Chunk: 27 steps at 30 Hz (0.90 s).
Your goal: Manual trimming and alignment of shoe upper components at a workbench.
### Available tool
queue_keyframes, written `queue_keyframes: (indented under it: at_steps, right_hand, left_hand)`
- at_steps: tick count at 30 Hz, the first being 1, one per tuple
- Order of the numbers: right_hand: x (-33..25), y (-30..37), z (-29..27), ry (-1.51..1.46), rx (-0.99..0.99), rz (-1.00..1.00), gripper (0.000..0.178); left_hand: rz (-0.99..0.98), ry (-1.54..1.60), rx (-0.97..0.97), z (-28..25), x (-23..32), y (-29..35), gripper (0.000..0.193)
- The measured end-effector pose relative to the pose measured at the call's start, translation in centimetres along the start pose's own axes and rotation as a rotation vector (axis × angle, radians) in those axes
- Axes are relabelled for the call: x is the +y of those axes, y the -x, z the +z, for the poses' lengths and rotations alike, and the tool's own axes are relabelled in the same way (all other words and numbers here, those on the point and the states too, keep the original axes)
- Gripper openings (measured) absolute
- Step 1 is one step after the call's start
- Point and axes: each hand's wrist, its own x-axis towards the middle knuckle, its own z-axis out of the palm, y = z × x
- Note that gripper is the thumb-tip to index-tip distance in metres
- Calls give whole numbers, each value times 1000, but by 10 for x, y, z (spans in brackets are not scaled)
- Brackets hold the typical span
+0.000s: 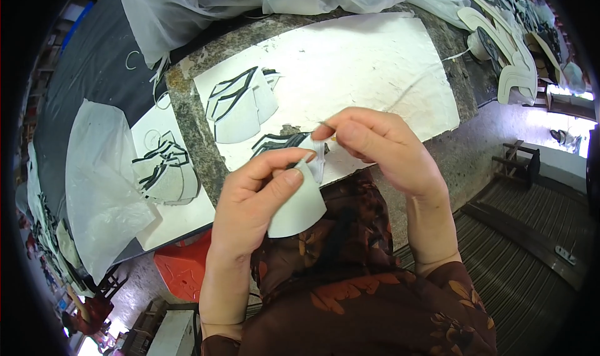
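Note:
My left hand (pixel 240 203) is closed on a pale, curved cut piece (pixel 297 206), pinching its upper edge between thumb and fingers. My right hand (pixel 390 146) is just to the right, its thumb and forefinger pressed together. A thin bit shows at its fingertips, too small to name. Beneath and behind the hands, a pile of pale pieces with dark edging (pixel 281 143) lies on the white board (pixel 350 56), partly covered by my left hand. Farther left on that board rest overlapping pale pieces with black trim (pixel 240 109).
More black-trimmed pieces (pixel 165 175) lie at the left beside a clear plastic bag (pixel 94 187). Translucent sheeting (pixel 200 12) is bunched along the far edge. A spool (pixel 480 45) with white tape stands at the far right. Below the table's left is a red stool (pixel 178 265).

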Motion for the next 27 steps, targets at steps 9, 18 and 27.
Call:
queue_keyframes:
  at_steps: [9, 18, 27]
  right_hand:
    - [4, -2, 6, -47, -85, 64, 15]
    - [14, -7, 19, 28, 127, -118, 16]
    - [25, -2, 19, 543, -14, -500, 25]
  left_hand:
    - [266, -180, -164, -1, 4, -3, 71]
    - [410, -677, 91, -31, 32, -30, 59]
    - [663, -868, 267, -52, 49, -35, 34]
